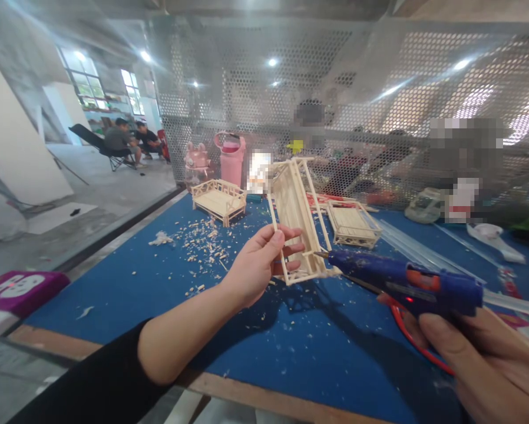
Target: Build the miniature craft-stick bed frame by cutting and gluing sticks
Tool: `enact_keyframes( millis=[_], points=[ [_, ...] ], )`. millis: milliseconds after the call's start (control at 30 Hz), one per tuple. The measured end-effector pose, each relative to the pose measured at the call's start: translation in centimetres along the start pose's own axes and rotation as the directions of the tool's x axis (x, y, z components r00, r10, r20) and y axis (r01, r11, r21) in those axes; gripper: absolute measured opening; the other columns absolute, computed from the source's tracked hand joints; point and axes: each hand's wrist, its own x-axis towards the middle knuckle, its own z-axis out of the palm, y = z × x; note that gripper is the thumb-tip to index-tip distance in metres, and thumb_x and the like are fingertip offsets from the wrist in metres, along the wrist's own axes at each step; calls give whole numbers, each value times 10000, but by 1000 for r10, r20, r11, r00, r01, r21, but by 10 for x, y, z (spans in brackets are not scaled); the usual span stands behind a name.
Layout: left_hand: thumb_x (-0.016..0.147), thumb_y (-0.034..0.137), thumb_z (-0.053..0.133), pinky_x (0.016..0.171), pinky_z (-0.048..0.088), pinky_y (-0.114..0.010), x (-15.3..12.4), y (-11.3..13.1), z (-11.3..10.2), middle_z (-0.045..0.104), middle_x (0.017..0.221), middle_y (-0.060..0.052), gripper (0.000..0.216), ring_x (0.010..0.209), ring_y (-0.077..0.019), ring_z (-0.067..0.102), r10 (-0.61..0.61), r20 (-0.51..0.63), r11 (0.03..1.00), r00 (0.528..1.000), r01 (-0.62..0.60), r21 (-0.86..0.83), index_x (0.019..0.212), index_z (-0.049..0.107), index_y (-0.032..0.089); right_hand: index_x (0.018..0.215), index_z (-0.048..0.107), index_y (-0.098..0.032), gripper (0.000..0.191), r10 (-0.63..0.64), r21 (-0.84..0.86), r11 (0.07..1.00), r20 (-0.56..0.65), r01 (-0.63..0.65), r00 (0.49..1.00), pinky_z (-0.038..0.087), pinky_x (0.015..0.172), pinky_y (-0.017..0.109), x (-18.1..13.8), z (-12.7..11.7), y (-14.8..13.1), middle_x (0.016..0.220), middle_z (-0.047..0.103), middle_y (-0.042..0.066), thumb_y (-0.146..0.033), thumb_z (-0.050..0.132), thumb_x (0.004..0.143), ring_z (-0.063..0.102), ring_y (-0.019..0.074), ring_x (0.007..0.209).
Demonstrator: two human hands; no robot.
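My left hand [260,262] grips a small frame built of pale wooden sticks [297,212] by one of its side rails. The frame is tilted up on end above the table. In my right hand [472,353] is a blue hot glue gun [406,280], its small red light lit and its handle hidden by my fingers. The gun's nozzle points left at the lower part of the frame; whether the tip touches the sticks I cannot tell.
The blue table [247,365] carries scattered wood scraps [209,241], a railed stick model [220,200], another stick model [353,222] and clear glue sticks [427,250]. Behind them stand a pink tumbler [231,156] and a perforated metal screen [247,88]. Two people sit at far left.
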Motion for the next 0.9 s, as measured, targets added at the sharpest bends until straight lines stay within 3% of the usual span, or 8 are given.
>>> enact_keyframes(
  millis=[233, 433, 533, 800, 900],
  points=[
    [787, 330, 609, 672, 516, -268, -1, 0, 0, 611, 1111, -70, 164, 916, -188, 612, 9, 15, 1000, 1000, -9, 12, 771, 584, 169, 683, 658, -398, 204, -27, -44, 999, -32, 25, 999, 518, 515, 393, 4, 0, -8, 765, 715, 22, -527, 509, 738, 654, 306, 716],
    [803, 322, 585, 672, 507, -274, -1, 1, 0, 603, 1120, -69, 158, 929, -194, 605, 5, 23, 1000, 1000, -6, 25, 775, 575, 167, 710, 655, -332, 214, -230, -76, 972, -93, 223, 969, 492, 412, 289, 7, 0, -13, 658, 709, -14, -468, 501, 771, 646, 226, 547],
    [813, 315, 572, 680, 502, -282, -1, 1, 0, 606, 1115, -65, 152, 923, -190, 605, 5, 19, 1000, 1000, -6, 31, 771, 574, 169, 665, 628, -315, 217, -274, -102, 959, -82, 265, 958, 460, 371, 258, 8, 0, -12, 581, 678, -35, -431, 492, 788, 629, 202, 500],
    [825, 300, 557, 691, 499, -280, -1, 1, 0, 607, 1108, -58, 143, 921, -182, 607, -4, 22, 999, 1000, 3, 44, 770, 566, 168, 741, 635, -316, 205, -254, -118, 963, -81, 244, 964, 502, 443, 282, 7, 1, -10, 709, 720, -11, -446, 486, 791, 662, 225, 593],
    [828, 301, 553, 702, 501, -286, -1, 1, -1, 608, 1107, -55, 143, 926, -183, 607, -4, 27, 999, 1000, 3, 51, 773, 562, 170, 761, 638, -331, 213, -181, -94, 980, -83, 173, 980, 506, 451, 301, 4, 1, -5, 694, 712, -11, -479, 485, 782, 651, 235, 587]
  ],
)
